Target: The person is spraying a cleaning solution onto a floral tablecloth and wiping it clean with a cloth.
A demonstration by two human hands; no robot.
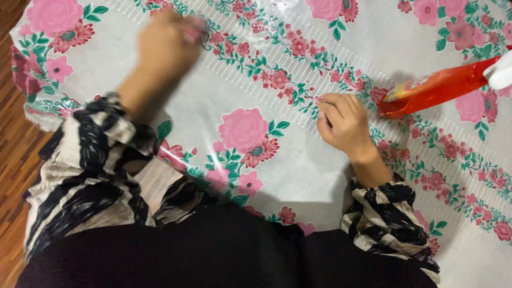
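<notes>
My left hand [165,48] is stretched out over the far left of the floral plastic tablecloth [266,176]. It is blurred by motion, and a pinkish smear sits at its fingertips; whether it holds anything is unclear. My right hand [344,125] rests on the cloth near the middle, with its fingers curled under and nothing visible in them. Just to the right of it, a red spray bottle [437,88] with a white head lies on its side, its base almost touching my right hand's knuckles.
The tablecloth's near-left edge [176,160] hangs over the table beside my striped sleeve [90,165]. A wooden floor [13,160] shows at the left. My dark-clothed lap fills the bottom of the view.
</notes>
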